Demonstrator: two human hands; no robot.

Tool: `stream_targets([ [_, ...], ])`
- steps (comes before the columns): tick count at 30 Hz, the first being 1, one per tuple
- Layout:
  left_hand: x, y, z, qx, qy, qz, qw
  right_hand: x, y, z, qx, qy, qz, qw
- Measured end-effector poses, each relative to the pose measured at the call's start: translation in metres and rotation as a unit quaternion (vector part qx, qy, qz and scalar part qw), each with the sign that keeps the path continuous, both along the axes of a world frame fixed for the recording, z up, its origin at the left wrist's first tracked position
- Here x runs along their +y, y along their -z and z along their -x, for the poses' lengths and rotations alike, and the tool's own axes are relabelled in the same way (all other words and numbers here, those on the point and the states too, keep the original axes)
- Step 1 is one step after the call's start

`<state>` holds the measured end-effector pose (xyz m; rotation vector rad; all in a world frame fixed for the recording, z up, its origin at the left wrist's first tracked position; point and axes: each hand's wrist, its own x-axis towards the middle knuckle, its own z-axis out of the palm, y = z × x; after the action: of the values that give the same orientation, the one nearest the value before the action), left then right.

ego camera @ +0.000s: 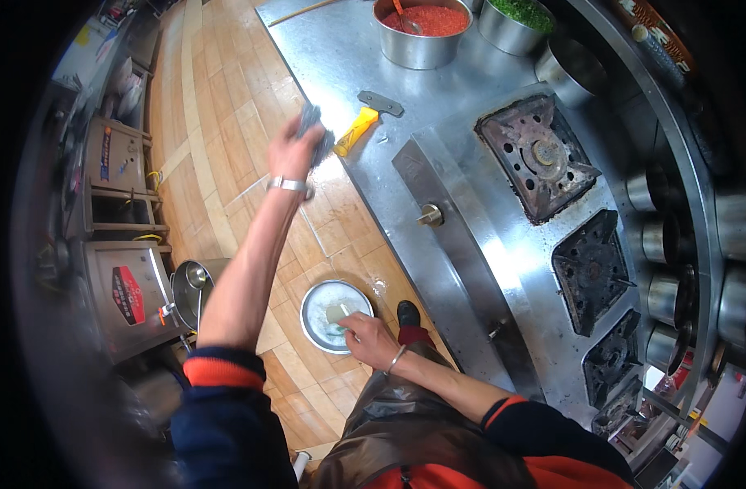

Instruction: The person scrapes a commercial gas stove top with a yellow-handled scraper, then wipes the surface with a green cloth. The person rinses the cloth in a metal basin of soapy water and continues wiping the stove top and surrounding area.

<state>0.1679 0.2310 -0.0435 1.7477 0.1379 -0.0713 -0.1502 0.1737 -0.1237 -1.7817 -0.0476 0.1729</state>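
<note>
My left hand (292,153) is closed around a dark grey wad (315,137), perhaps a scouring pad, at the near edge of the steel stove counter (363,186). Right beside it on the counter lies a scraper with a yellow handle (357,130) and a dark, wide head. Lower down, my right hand (373,343) is at the rim of a round metal basin (308,327) of foamy water. Its fingers reach inside, near a pale, flat piece (336,313); whether they grip this or the rim cannot be made out.
Gas burners (541,153) line the counter at the right. A pot of chopped red food (423,52) with a spoon and a pot of chopped greens (516,27) stand at the far end. At left, a deep pot (180,296) with a ladle stands near steel cabinets (128,299). The tiled floor (226,153) has wet patches.
</note>
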Motion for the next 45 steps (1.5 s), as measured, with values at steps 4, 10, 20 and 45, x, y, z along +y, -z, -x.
stream_targets([
  [4,-0.047,0.015,-0.062,-0.044,0.103,-0.109,0.988,-0.003,0.022,0.023,0.034,0.047,0.031,0.998],
  [10,-0.017,0.059,-0.067,-0.120,0.105,-0.148,0.976,0.011,0.062,0.049,0.070,0.013,0.096,0.993],
  [20,0.284,0.334,0.253,0.234,0.041,-0.208,0.949,0.068,0.193,0.134,0.249,0.069,0.089,0.962],
  [45,0.275,0.704,0.483,0.264,-0.049,-0.036,0.962,0.217,0.661,0.109,0.670,0.169,-0.206,0.693],
])
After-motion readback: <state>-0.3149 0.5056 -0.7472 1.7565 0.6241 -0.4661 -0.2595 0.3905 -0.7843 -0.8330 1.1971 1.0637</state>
